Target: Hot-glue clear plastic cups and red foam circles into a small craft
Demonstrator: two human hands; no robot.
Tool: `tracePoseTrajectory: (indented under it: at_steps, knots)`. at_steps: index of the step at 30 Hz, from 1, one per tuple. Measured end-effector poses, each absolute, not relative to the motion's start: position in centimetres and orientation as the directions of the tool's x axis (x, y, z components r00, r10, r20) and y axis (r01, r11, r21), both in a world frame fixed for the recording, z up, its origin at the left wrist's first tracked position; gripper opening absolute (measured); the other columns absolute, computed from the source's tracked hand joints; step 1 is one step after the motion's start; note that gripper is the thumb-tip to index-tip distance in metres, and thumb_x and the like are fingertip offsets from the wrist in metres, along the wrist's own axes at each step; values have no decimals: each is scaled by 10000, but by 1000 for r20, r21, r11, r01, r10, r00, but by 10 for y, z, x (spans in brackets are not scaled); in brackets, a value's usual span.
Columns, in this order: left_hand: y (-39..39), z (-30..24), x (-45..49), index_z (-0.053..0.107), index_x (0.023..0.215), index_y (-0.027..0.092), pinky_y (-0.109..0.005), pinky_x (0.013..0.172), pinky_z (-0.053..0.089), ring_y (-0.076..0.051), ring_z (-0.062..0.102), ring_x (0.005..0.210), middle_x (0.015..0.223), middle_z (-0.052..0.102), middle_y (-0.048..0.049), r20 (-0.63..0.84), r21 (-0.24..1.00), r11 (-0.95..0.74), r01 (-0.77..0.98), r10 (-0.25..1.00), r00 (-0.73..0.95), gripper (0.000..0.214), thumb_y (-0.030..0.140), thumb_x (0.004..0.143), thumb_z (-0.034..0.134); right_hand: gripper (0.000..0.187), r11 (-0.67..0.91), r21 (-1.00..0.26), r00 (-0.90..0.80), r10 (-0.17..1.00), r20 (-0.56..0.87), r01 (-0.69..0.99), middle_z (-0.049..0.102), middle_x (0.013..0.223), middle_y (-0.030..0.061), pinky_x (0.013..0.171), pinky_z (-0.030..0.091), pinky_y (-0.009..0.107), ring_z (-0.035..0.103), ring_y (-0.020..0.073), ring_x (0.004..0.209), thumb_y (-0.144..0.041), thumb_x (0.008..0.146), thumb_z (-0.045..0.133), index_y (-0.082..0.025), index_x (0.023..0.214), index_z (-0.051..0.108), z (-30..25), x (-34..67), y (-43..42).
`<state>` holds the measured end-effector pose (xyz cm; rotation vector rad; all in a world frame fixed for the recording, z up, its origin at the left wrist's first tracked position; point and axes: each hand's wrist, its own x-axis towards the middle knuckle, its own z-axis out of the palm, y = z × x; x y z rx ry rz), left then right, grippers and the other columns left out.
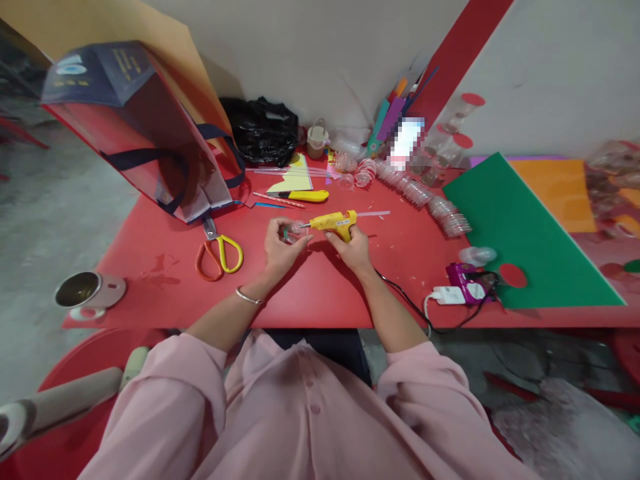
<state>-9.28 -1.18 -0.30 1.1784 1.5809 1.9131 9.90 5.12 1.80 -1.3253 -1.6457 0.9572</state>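
Observation:
My right hand (pixel 351 248) is wrapped round the grip of a yellow hot glue gun (pixel 331 221), its nozzle pointing left. A clear glue stick (pixel 374 213) juts from the back of the gun. Between the fingers and thumb of my left hand (pixel 283 245) is a small clear plastic cup (pixel 296 230), partly hidden by the fingers. The nozzle tip is at the cup; whether it touches cannot be made out. Beyond my hands lies a yellow utility knife (pixel 309 195). Scissors (pixel 220 253) with one red and one yellow handle rest left of my left hand.
Stacked clear plastic cups (pixel 420 193) curve across the back right. A green sheet (pixel 530 240) covers the right side, near a purple power strip (pixel 467 283) with a black cord. A large paper bag (pixel 150 133) and a metal mug (pixel 90 291) stand at left. A black plastic bag (pixel 260 130) sits behind.

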Motion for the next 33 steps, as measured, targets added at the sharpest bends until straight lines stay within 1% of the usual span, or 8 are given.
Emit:
tracePoseTrajectory:
  at_steps: [4,12,16,20,23,28,33]
  knots:
    - [-10,-6,-93,586,1037,238,-284,732,533,-157,650,833,986,667,-3,368,930,-290,226,727,-580,596,353,633,1008,603,163,-917,-132,984,123,365,816,940,93,784,568,406,727,272,822,-735,739,813,-196,998,743,19,97,48]
    - [-10,-7,-93,603,1031,233,-294,742,527,-152,630,819,968,651,1,364,931,-278,235,719,-592,576,352,632,1000,580,152,-905,-104,987,120,398,798,893,82,762,551,407,702,264,780,-743,732,809,-212,949,723,18,98,50]
    - [-11,-5,-93,600,1042,232,-288,734,531,-149,637,819,971,655,0,360,933,-278,229,730,-581,587,382,640,1001,560,169,-909,-107,985,138,381,795,909,79,764,546,399,693,253,788,-726,743,812,-217,958,722,16,98,49]
    - [-13,-2,-90,589,1058,236,-285,745,547,-162,667,865,1009,677,-16,355,935,-287,210,745,-564,591,388,654,992,543,170,-913,-113,984,138,372,778,866,81,726,529,389,673,244,752,-726,727,820,-221,891,703,19,98,46]
    - [-14,-1,-88,586,1069,238,-277,712,544,-153,659,829,1021,683,-18,332,943,-273,189,757,-563,595,393,662,992,547,175,-911,-121,983,139,373,778,872,82,724,531,392,673,245,749,-729,731,817,-222,902,706,20,98,46]
    - [-14,2,-89,599,1052,231,-278,722,540,-155,651,841,1011,667,-14,392,920,-311,240,706,-590,590,375,646,1002,572,188,-910,-98,982,163,370,793,917,87,772,547,412,696,259,786,-735,749,801,-212,968,724,19,98,47]
    - [-15,5,-90,608,1060,228,-280,723,540,-158,651,847,1017,669,-18,382,924,-288,251,706,-596,564,333,656,987,563,166,-923,-89,986,143,348,791,900,87,748,541,399,685,254,776,-727,718,813,-217,935,713,24,97,46]
